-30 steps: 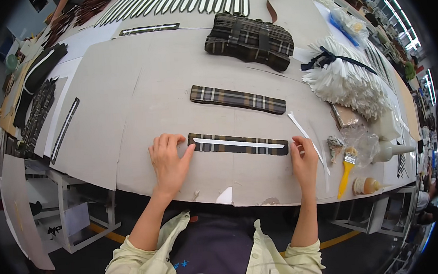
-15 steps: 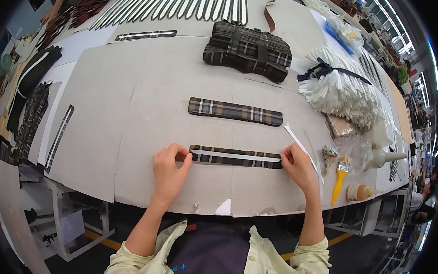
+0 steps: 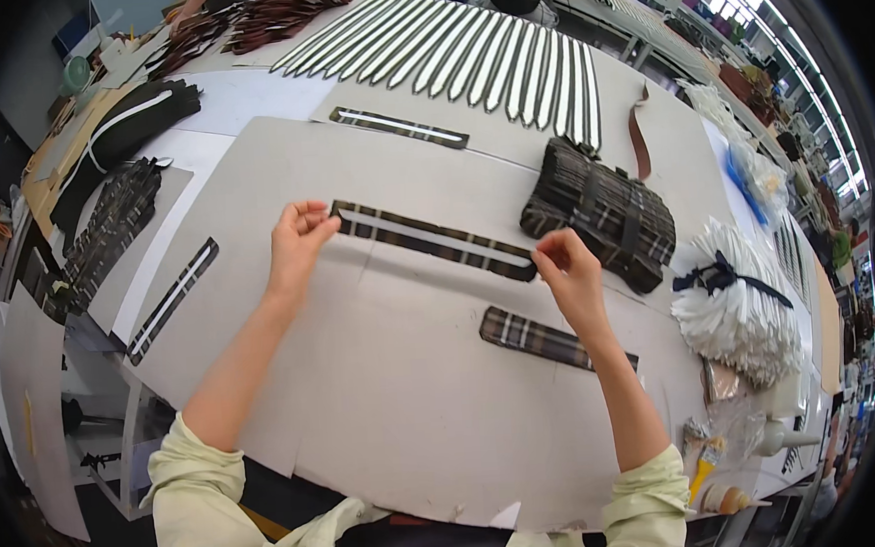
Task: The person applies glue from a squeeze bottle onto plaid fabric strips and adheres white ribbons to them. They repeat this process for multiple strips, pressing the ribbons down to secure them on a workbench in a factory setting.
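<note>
A dark plaid fabric strip [image 3: 444,245] with a narrow white strip along its middle is stretched between my hands, lifted above the table. My left hand [image 3: 298,247] pinches its left end between thumb and fingers. The right end is pinched by my right hand [image 3: 575,277]. Below my right wrist lies a plaid fabric piece [image 3: 537,338], partly hidden by that forearm. Beyond my right hand is a strapped bundle of plaid pieces [image 3: 604,208]. A similar white-lined plaid strip [image 3: 399,128] lies farther back on the table, and another white-lined strip [image 3: 173,302] lies at the left.
Many white-faced strips [image 3: 485,60] lie in a row at the back. A tied bundle of white strips [image 3: 743,320] stands at the right, above a yellow-handled brush [image 3: 705,470] and an amber bottle [image 3: 729,499]. Dark plaid pieces [image 3: 114,228] are heaped at the left.
Both hands have raised the white-lined plaid strip off the table and carried it away from the front edge. The view has shifted too, showing more of the table's far side.
</note>
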`<state>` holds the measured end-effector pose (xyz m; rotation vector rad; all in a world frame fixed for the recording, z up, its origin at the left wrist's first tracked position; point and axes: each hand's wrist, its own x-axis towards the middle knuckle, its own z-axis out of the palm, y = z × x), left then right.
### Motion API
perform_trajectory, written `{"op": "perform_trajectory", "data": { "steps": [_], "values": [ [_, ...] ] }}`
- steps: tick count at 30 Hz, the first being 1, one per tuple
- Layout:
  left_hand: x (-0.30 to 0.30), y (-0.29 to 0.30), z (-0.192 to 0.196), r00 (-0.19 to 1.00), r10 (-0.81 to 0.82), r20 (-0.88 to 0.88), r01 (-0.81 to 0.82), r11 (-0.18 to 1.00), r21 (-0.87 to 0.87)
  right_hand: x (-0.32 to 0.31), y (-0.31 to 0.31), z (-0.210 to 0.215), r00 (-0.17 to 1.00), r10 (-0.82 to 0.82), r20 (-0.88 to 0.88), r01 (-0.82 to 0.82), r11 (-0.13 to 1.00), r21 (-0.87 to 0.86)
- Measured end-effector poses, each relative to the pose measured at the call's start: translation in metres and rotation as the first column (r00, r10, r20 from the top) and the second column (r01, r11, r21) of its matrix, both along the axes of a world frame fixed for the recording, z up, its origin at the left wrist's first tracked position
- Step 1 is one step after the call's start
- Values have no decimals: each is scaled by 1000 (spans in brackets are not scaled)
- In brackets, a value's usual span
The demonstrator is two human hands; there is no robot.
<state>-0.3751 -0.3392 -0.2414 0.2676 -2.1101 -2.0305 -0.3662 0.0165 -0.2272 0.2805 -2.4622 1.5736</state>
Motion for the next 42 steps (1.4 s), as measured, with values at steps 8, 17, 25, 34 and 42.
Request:
{"op": "perform_trajectory", "data": {
  "steps": [8,17,25,34,42],
  "values": [
    [-171,-57,-34,973,214,-88,-231,923,-309,-169,-72,-34,998,-62,-32,62,998,16],
    [-249,-70,-65,947,268,-176,-321,806,-497,-232,-96,-61,991,-90,-101,100,989,106],
    [-254,-65,-66,938,322,-126,-330,725,-605,-241,-93,-68,991,-81,-111,99,979,178],
    [-255,-62,-70,932,341,-121,-332,674,-660,-245,-93,-70,988,-84,-127,116,957,268],
    [-254,-59,-69,925,351,-149,-351,632,-691,-246,-94,-72,982,-85,-166,131,947,292]
  ]
}}
